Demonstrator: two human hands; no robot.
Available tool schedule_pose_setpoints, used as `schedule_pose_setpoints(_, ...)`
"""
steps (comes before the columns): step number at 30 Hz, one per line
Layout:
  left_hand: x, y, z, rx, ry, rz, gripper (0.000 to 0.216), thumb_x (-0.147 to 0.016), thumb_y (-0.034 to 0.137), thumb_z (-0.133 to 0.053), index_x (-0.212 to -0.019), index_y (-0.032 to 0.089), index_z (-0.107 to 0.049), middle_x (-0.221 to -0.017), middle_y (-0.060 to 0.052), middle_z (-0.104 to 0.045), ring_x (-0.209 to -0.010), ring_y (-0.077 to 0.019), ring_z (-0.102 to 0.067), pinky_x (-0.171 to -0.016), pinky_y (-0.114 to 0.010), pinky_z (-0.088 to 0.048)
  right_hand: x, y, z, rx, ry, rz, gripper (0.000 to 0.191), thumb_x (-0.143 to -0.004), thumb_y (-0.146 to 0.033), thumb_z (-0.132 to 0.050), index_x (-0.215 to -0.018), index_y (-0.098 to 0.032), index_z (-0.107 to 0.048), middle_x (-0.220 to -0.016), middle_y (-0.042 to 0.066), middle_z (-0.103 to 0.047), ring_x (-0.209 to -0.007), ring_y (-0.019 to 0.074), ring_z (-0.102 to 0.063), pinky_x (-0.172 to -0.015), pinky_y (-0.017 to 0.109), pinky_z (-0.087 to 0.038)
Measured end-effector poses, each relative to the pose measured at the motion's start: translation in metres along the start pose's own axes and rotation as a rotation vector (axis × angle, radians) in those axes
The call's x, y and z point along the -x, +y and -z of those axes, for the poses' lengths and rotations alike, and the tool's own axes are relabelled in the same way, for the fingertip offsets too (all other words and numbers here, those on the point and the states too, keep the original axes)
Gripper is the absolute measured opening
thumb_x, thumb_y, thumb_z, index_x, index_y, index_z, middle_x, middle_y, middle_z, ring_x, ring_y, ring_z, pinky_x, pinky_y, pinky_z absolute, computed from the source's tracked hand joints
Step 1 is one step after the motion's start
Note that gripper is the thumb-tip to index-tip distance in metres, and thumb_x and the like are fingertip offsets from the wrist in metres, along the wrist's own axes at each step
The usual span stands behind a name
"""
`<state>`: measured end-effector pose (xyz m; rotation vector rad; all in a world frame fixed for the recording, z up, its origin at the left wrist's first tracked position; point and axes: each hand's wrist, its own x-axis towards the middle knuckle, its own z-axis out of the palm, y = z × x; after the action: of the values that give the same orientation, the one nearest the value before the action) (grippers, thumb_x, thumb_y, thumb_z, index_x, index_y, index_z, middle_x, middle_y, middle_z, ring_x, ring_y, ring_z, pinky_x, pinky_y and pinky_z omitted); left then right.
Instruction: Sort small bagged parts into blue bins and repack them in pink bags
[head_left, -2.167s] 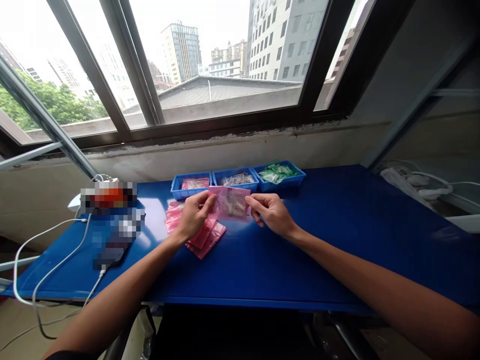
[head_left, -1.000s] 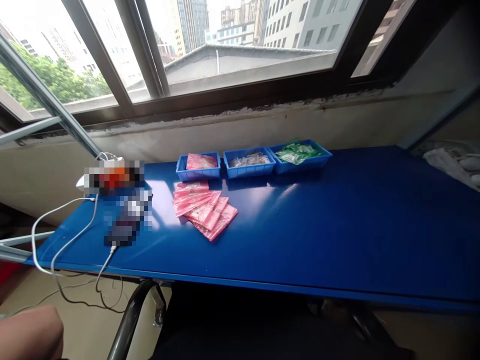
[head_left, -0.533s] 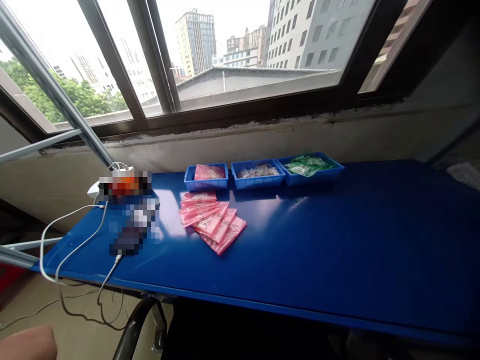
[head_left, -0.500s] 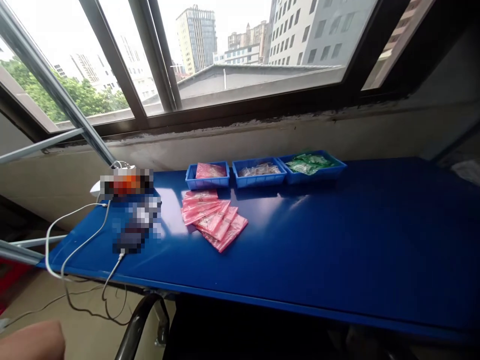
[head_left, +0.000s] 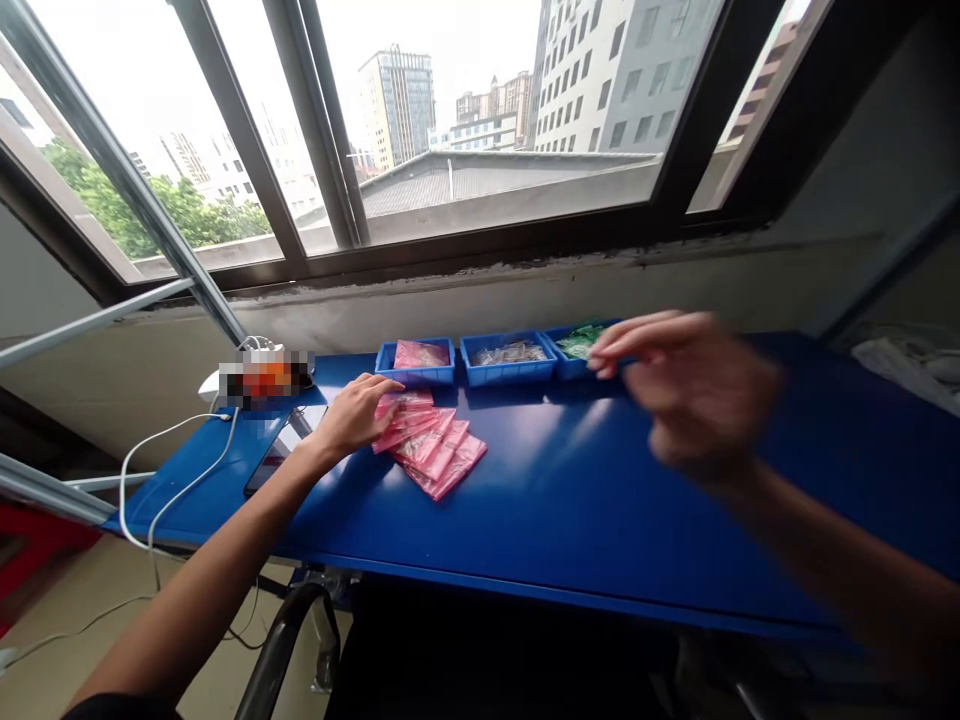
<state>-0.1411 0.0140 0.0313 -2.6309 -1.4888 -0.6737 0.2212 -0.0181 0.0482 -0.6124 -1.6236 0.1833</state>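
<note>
My left hand (head_left: 358, 415) reaches over the left edge of a fanned pile of pink plastic bags (head_left: 439, 455), its fingers apart and holding nothing I can see. Whether its fingertips touch the bags I cannot tell. My right hand (head_left: 686, 385) is raised over the right side of the desk, blurred, with fingers stretched leftward and nothing visible in them. It partly covers a blue tray (head_left: 562, 367) with green bags (head_left: 581, 342). Left of that tray, a blue tray (head_left: 511, 373) contains small clear packets (head_left: 511, 352). Another blue tray (head_left: 416, 376) holds pink bags (head_left: 421, 354).
A phone (head_left: 281, 455) lies left of my left forearm on the blue desk (head_left: 555, 520). Behind it are a pixelated orange item (head_left: 262, 380) and white cables (head_left: 180, 412). A chair armrest (head_left: 289, 630) stands at the front edge. Windows line the wall behind.
Both hands have come into view: the left over the pink bags, the right in front of the green-bag tray. The camera view has shifted slightly. The pink bags look unmoved.
</note>
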Motion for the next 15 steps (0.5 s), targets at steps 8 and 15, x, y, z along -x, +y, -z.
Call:
schedule_pose_setpoints(8, -0.008, 0.01, 0.001, 0.082, 0.121, 0.09, 0.016, -0.098, 0.03, -0.057, -0.097, 0.02, -0.068, -0.094, -0.008, -0.079, -0.087, -0.0248, -0.075, -0.081, -0.034, -0.055, 0.022, 0.027, -0.03, 0.059, -0.453, -0.298, 0.017, -0.095, -0.03, -0.062, -0.092, -0.021, -0.076, -0.091, 0.008, -0.079, -0.081, 0.024, -0.073, -0.071, 0.035, -0.055)
schedule_pose_setpoints(15, -0.03, 0.085, -0.012, 0.716, 0.078, 0.115, 0.019, -0.095, 0.036, -0.065, -0.088, 0.018, -0.064, -0.076, -0.004, -0.073, -0.068, -0.017, -0.069, -0.066, -0.026, -0.053, 0.031, 0.028, -0.041, -0.239, -0.466, -0.663, 0.041, -0.083, -0.053, -0.076, -0.101, -0.016, -0.077, -0.083, 0.006, -0.073, -0.064, 0.017, -0.063, -0.055, 0.028, -0.049)
